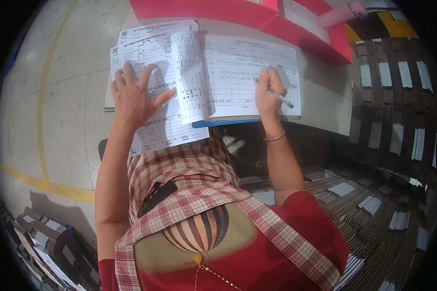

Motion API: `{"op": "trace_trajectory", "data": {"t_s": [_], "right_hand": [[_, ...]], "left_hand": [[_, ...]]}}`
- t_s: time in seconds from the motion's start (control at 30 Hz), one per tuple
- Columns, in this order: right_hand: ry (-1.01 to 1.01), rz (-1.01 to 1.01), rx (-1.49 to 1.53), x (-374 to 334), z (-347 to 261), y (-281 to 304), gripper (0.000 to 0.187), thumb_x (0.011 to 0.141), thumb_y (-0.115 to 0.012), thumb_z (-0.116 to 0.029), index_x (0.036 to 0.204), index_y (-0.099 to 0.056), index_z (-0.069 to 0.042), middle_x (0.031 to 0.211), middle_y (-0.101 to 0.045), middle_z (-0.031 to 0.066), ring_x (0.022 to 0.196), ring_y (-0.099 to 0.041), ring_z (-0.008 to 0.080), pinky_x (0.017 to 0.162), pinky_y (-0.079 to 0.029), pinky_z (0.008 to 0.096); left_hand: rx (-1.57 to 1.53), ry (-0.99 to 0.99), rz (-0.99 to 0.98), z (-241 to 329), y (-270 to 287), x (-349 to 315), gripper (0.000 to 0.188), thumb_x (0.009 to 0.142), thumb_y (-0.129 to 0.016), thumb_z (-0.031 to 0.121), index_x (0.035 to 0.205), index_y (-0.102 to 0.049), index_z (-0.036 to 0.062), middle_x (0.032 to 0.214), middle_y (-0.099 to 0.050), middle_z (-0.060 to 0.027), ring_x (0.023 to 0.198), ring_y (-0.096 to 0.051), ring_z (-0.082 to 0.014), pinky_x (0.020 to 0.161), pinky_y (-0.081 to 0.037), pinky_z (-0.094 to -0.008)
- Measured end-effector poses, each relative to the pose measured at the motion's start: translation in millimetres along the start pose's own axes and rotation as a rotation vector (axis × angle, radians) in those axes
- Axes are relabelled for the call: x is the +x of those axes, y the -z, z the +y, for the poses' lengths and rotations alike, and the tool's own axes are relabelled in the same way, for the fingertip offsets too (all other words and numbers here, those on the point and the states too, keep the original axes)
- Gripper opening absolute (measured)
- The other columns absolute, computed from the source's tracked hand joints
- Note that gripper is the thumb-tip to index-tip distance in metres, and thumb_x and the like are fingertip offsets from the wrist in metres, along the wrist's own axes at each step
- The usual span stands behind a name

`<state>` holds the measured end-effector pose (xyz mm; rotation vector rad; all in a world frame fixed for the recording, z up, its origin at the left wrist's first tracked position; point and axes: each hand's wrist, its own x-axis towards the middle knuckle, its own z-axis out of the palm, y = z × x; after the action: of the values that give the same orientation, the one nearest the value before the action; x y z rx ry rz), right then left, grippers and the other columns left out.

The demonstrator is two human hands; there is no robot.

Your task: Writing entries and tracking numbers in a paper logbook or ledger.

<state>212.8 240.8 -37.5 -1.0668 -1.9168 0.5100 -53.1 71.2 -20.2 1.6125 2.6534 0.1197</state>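
My right hand (272,92) is closed round a pen (282,99), its tip against the ruled page of an open form pad (233,92). Handwriting fills the upper rows of that page. Turned-back sheets (192,82) of the pad curl up along its left side. My left hand (136,99) lies with fingers spread on loose printed forms (172,130) to the left of the pad. The lower end of these sheets hangs over the table's near edge. A blue board (228,123) shows under the pad.
The pale table (320,102) carries a red box-like tray (296,31) at its far side, with a pink bottle (342,14) in it. Stacks of folded brown cardboard (393,97) stand on the right, more (58,242) at lower left. A yellow line (68,190) crosses the floor.
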Motion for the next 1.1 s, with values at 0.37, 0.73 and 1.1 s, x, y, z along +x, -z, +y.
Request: {"op": "trace_trajectory", "data": {"t_s": [0.37,0.73,1.1], "right_hand": [[0.001,-0.003,0.008,-0.3,0.5,0.2,0.031,0.097,-0.056,-0.016,0.072,-0.045,-0.003,0.060,-0.050,0.0125,0.052,-0.051,0.0262,0.052,-0.041,0.0359],[0.027,-0.009,-0.026,-0.7,3.8,0.1,0.031,0.096,-0.057,-0.016,0.071,-0.045,-0.003,0.058,-0.047,0.0136,0.050,-0.049,0.0276,0.050,-0.040,0.0365],[0.026,0.000,-0.009,-0.5,3.4,0.9,0.029,0.096,-0.057,-0.015,0.072,-0.045,-0.003,0.058,-0.048,0.0141,0.050,-0.050,0.0301,0.051,-0.041,0.0376]], "left_hand": [[0.021,-0.040,0.062,-2.2,-3.3,-0.5,0.091,0.069,-0.054,0.086,0.139,-0.048,0.0263,0.148,-0.030,-0.0330,0.133,-0.032,-0.0559,0.105,-0.028,-0.0669],[0.029,-0.040,0.061,-1.4,-2.0,-1.1,0.090,0.071,-0.052,0.086,0.139,-0.048,0.0264,0.148,-0.031,-0.0318,0.133,-0.031,-0.0557,0.105,-0.029,-0.0652],[0.025,-0.050,0.070,-2.0,-2.6,-0.8,0.089,0.071,-0.054,0.084,0.138,-0.049,0.0257,0.148,-0.030,-0.0328,0.132,-0.032,-0.0570,0.104,-0.029,-0.0670]]}}
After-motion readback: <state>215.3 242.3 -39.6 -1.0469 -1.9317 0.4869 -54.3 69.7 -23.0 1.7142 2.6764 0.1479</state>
